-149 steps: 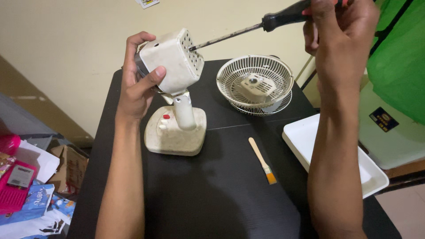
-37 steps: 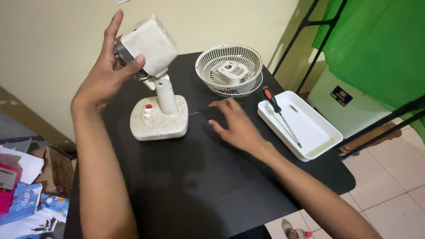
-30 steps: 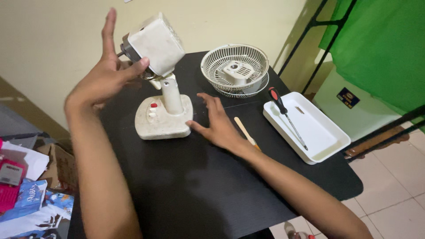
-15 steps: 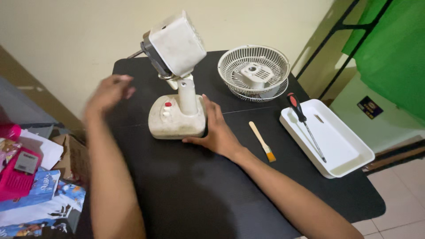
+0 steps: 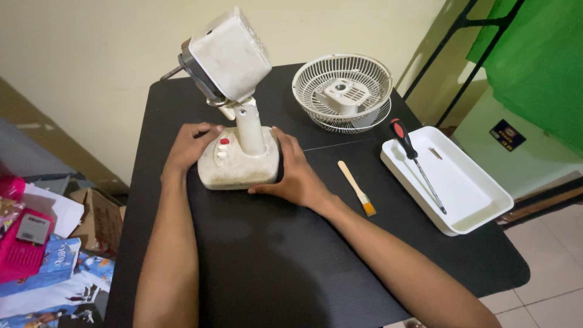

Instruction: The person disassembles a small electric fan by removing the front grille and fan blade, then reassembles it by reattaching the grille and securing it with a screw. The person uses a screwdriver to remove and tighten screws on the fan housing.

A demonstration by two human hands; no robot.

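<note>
— Two hands on what?
— Left hand [image 5: 189,146] and right hand [image 5: 295,175], fingers spread, press the sides of the fan base [image 5: 238,165], mid-desk [image 5: 273,267] toward its far edge.
— Anything nearby?
— Small brush [image 5: 357,188], right.

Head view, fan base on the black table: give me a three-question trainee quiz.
1. True or false: both hands rest on the off-white plastic fan base.
2. Where does the red-and-black-handled screwdriver lie? A) white rectangular tray B) white wire fan guard C) floor
3. What lies between the base and the tray?

Key: 1 true: left hand, right hand. 2 A. 3 The small wooden-handled brush.
</note>
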